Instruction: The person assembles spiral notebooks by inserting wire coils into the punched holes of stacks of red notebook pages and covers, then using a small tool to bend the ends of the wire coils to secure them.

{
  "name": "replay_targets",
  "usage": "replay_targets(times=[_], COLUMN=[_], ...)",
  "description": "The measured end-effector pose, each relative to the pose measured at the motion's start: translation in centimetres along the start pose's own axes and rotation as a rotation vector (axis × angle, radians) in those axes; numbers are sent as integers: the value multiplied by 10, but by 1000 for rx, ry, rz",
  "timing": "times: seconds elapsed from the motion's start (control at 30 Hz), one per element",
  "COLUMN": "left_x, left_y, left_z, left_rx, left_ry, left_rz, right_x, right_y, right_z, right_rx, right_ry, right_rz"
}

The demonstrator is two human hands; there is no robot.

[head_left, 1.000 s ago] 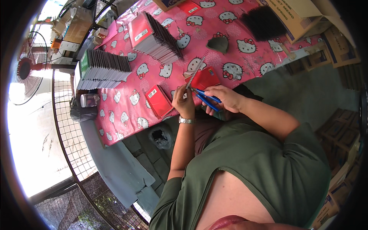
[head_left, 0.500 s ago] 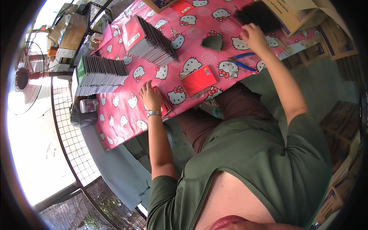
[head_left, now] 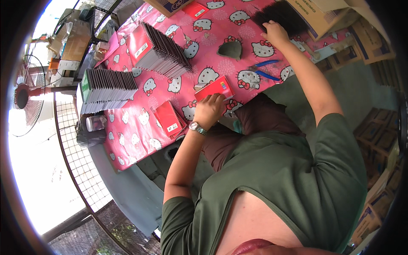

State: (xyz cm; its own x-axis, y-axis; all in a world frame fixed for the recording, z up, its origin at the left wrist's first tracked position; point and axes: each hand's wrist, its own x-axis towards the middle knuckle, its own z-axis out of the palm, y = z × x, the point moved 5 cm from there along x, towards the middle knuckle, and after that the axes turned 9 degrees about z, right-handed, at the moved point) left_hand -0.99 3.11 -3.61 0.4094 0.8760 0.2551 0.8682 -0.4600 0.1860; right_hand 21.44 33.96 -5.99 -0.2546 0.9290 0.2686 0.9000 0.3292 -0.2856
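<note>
My left hand (head_left: 209,111) is curled over the near edge of a red notebook (head_left: 214,87) at the table's front edge, its fingers closed on the cover. To its left lies a small stack of red spiral notebooks (head_left: 169,119). My right hand (head_left: 276,35) reaches across to the far right, beside a dark heap of thin black binding coils (head_left: 278,19). Its thumb and forefinger look apart, with nothing visible between them. Blue-handled pliers (head_left: 267,69) lie nearer, below that hand. A grey-green scoop-shaped dish (head_left: 230,49) sits left of the pliers.
Two tall piles of spiral notebooks, one red-topped (head_left: 159,49) and one green-topped (head_left: 108,87), stand on the left of the pink patterned tablecloth (head_left: 127,146). An open cardboard box (head_left: 312,19) is at the far right. A fan (head_left: 25,95) stands beyond the left edge.
My left hand has moved right, from the small red stack to the single red notebook, uncovering the stack. My right hand has shifted slightly up and left beside the black coils.
</note>
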Motion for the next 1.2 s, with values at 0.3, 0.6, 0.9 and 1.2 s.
replay_targets(times=[0.3, 0.6, 0.9, 1.2], left_x=[26, 15, 13, 18], left_y=[-14, -11, -2, -4], left_z=[-20, -17, -20, -21], left_rx=[153, 69, 60, 78], left_ry=[224, 149, 152, 170], left_rz=[-225, -192, -215, -218], right_x=[-13, -118, -147, -154], right_y=[-36, -120, -149, -152], right_z=[-33, -49, -35, -43], right_rx=[-141, 797, 928, 904], right_ry=[73, -293, -368, -357], right_rz=[44, -354, -376, -446])
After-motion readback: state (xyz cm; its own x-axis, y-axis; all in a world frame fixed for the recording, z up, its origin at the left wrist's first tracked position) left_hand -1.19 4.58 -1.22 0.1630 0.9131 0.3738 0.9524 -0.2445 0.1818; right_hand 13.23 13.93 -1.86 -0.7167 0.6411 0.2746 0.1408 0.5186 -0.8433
